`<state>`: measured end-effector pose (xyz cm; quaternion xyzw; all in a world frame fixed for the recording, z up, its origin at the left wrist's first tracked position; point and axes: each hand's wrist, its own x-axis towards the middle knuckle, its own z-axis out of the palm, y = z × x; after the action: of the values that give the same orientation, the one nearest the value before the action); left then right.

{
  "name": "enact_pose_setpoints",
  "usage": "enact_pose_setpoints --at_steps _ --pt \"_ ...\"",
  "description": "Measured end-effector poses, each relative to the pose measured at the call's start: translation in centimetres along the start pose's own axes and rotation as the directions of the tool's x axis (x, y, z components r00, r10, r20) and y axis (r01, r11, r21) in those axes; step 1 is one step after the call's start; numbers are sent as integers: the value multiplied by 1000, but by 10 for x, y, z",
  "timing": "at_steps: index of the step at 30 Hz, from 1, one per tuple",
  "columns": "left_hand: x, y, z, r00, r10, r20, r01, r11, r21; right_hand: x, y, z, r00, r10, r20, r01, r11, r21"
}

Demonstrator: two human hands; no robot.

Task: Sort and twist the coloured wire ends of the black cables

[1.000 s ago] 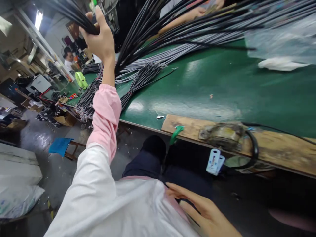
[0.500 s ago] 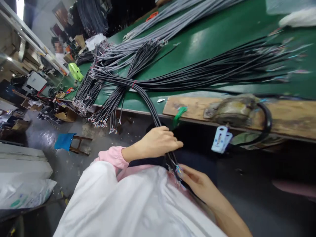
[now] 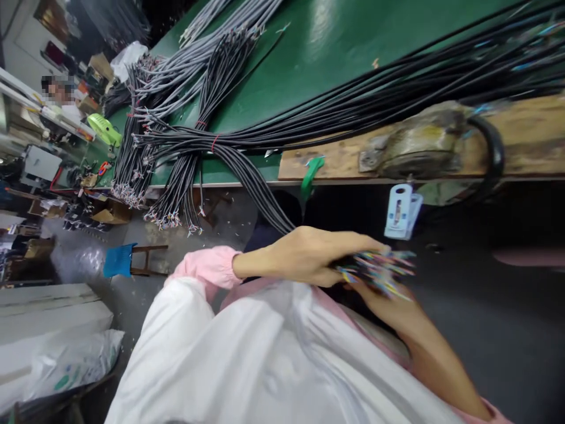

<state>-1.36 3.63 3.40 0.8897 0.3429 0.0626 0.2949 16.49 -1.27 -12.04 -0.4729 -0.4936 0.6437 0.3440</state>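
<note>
My left hand [image 3: 309,256] is wrapped round a bundle of black cables [image 3: 260,188] that hangs over the table edge in front of me. The bundle's stripped ends [image 3: 382,271], with thin coloured wires, stick out to the right past its fingers. Just under these ends is my right hand [image 3: 388,303], its fingers partly hidden by the wires and blurred, touching the bundle from below. A red tie [image 3: 215,143] circles the cables on the table.
The green table [image 3: 335,53] carries grey cables [image 3: 189,70] and more black cables. A wooden board [image 3: 326,156] with a taped device [image 3: 421,141] and blue clip [image 3: 399,212] lines its edge. A blue stool [image 3: 120,260] stands left; a person [image 3: 66,106] is far back.
The coloured wire ends have swung up and to the right with my left hand. My right hand has moved right beneath them. The view has shifted, bringing the table's board closer.
</note>
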Motion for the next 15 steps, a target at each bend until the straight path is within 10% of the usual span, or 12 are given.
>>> enact_pose_setpoints --at_steps 3,15 --pt "-18 -16 20 871 -256 -420 162 956 -246 6 -14 14 995 -24 -98 18 998 -59" --pt "-26 -19 59 604 6 -797 45 998 41 -10 -101 22 826 -410 -388 372 912 -171"
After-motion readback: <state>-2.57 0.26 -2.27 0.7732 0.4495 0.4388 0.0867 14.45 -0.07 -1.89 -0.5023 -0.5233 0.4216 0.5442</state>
